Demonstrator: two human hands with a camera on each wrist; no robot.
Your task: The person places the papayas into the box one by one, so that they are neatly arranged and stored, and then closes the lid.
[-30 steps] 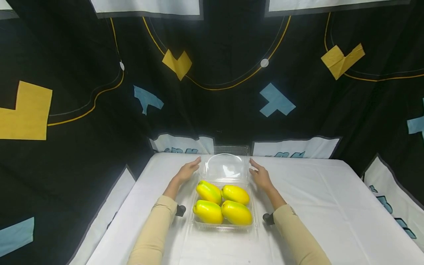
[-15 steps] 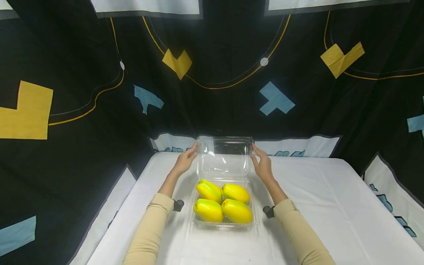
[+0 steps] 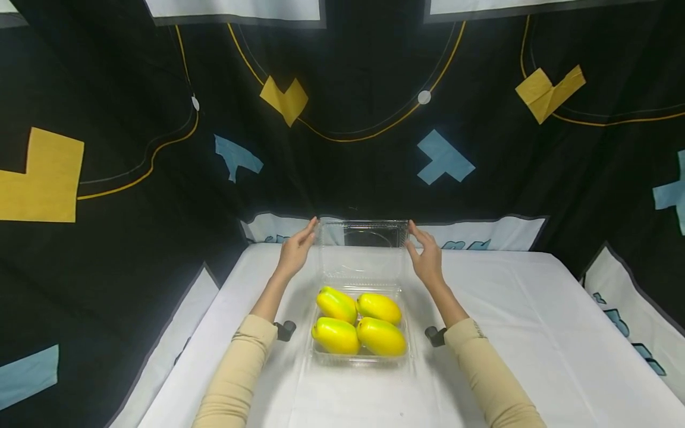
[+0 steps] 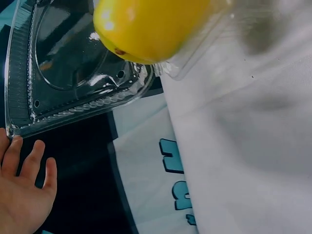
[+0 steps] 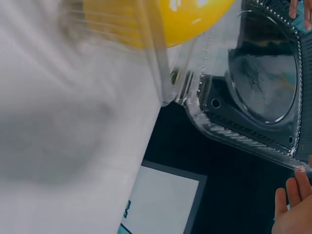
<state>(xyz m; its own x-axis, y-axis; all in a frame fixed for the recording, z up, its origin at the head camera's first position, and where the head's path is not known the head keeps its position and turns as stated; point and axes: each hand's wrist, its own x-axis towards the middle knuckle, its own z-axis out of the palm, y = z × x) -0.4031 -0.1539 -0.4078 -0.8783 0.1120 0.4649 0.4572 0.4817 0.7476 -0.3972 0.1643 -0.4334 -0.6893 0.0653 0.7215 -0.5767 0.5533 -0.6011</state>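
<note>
A clear plastic clamshell container (image 3: 361,358) stands at mid-table with several yellow mangoes (image 3: 336,336) in its base. Its hinged lid (image 3: 364,261) is raised, tilted up at the far side. My left hand (image 3: 295,252) is at the lid's upper left corner, and my right hand (image 3: 427,259) is at the opposite upper corner. In the left wrist view the left hand's fingertips touch the lid's corner (image 4: 18,127), fingers fairly straight and spread. The right wrist view has the right hand (image 5: 296,209) likewise extended, fingertips right at the lid's edge.
A white cloth covers the table (image 3: 514,333). Behind it hangs a black curtain (image 3: 369,178) with yellow and blue shapes and a white lettered band (image 3: 481,235) low down. Dark wrist mounts (image 3: 285,330) stick out inward from both tan sleeves.
Both hands have moved up with the lid, which has swung from lying back to standing raised behind the mangoes. The base and mangoes have stayed in place.
</note>
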